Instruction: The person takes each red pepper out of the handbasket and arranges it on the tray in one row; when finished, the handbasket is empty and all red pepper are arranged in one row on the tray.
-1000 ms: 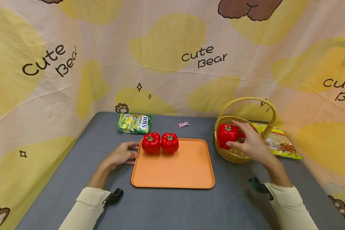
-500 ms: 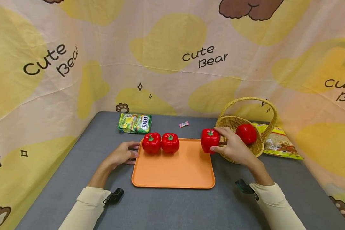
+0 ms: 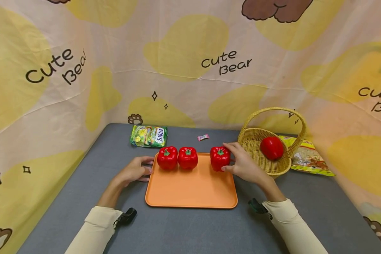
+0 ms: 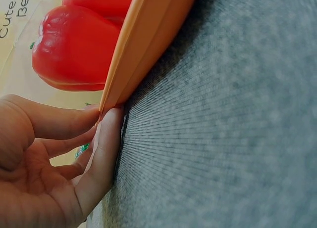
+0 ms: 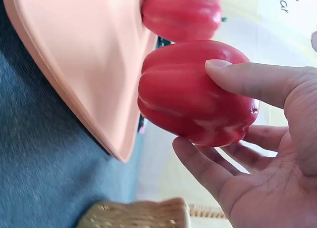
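Observation:
My right hand (image 3: 246, 165) holds a red bell pepper (image 3: 220, 159) with a green stem over the right part of the orange tray (image 3: 193, 190). In the right wrist view the thumb lies on one side of this pepper (image 5: 193, 97) and the fingers on the other. My left hand (image 3: 135, 170) pinches the tray's left rim. The left wrist view has its thumb and a finger on either side of the tray edge (image 4: 143, 45). Two more red bell peppers, one at the back left corner (image 3: 167, 158) and one beside it (image 3: 187, 158), sit on the tray.
Right of the tray stands a wicker basket (image 3: 249, 148) with a tall handle and a smooth red vegetable (image 3: 272, 148) inside. A yellow food packet (image 3: 311, 158) lies behind it. Farther back are a green FOX'S bag (image 3: 148, 136) and a small pink wrapped candy (image 3: 203, 137).
My right hand has lifted the bell pepper from the basket and carried it left over the tray. My left hand has stayed at the tray's rim.

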A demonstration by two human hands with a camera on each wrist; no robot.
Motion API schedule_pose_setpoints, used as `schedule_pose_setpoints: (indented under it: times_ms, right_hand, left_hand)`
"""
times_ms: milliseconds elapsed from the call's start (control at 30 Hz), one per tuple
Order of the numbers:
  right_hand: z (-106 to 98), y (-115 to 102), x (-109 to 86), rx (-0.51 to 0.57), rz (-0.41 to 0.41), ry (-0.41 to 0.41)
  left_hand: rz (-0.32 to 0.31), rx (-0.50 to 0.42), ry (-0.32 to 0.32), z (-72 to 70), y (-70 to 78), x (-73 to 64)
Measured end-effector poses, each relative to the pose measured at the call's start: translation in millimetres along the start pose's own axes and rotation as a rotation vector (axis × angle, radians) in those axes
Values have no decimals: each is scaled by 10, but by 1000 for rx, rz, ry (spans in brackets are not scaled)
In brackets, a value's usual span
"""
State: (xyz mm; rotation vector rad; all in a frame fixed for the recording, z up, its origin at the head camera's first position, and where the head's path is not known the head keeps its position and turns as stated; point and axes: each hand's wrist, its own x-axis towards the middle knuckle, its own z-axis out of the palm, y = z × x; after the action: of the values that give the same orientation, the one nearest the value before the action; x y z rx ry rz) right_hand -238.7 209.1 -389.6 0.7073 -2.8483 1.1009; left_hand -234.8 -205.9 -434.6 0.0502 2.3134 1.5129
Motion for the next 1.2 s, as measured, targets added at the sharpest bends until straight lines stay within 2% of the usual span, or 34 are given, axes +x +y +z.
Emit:
schedule_pose_setpoints:
  times_ms: [200, 733, 1000, 1200]
  right_hand:
    - [121, -25, 64, -38, -20, 8]
    - [303, -69, 230, 1, -28, 2]
    - [349, -67, 262, 32, 8, -7]
    - [371, -65, 254, 35, 35, -1]
  left_hand:
    - [7, 0, 3, -3, -7, 5]
    - [12, -2, 2, -6, -15, 12]
    - [14, -8, 3, -9, -17, 13]
    - [38, -17, -9, -8, -24, -2]
